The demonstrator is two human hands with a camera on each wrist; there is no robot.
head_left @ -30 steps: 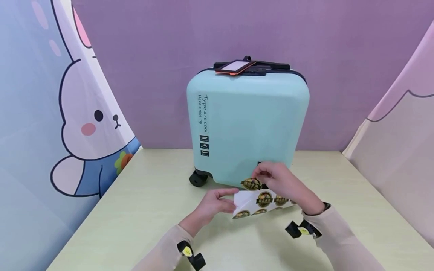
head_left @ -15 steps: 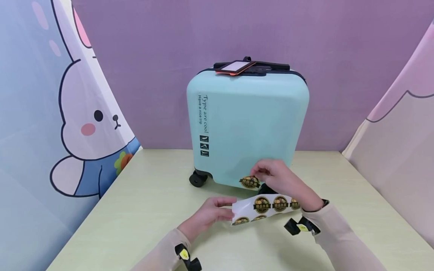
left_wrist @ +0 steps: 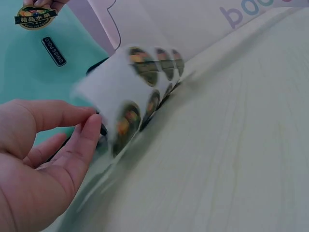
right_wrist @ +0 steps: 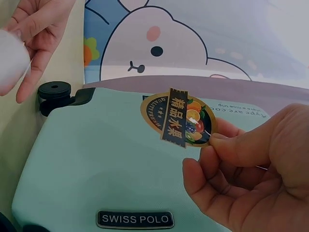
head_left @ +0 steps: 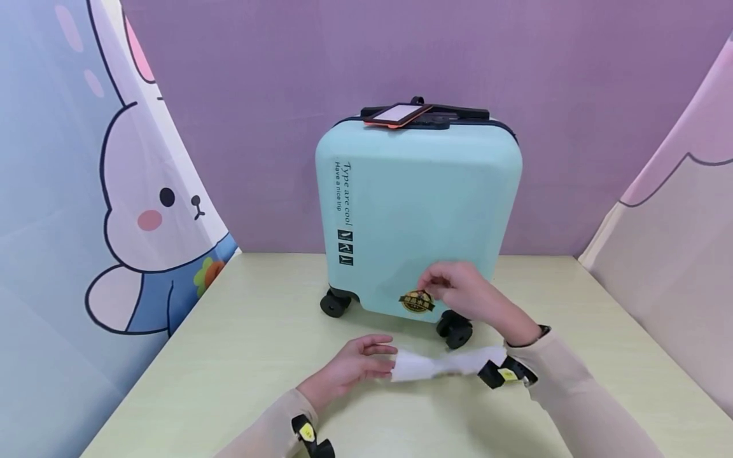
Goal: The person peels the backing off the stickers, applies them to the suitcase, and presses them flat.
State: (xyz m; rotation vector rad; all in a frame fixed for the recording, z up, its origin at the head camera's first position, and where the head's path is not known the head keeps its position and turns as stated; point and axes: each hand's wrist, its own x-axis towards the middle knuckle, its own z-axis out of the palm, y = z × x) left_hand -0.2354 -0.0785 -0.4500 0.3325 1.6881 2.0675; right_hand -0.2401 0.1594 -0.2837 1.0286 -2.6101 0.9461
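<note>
A mint-green suitcase stands upright on the pale table. My right hand pinches a round gold-and-black fruit sticker by its edge, close in front of the suitcase's lower face; the sticker hangs just above the shell near the SWISS POLO badge. My left hand pinches the end of a white sticker sheet low over the table. The sheet carries several more round stickers.
A phone in an orange case lies on top of the suitcase by its black handle. Black wheels sit under the suitcase. A rabbit-print curtain hangs on the left, a purple wall behind, pale fabric at the right.
My right hand lifted the peeled sticker away from the sheet and up to the suitcase's lower face. My left hand lowered the sheet toward the table, where it curled flatter.
</note>
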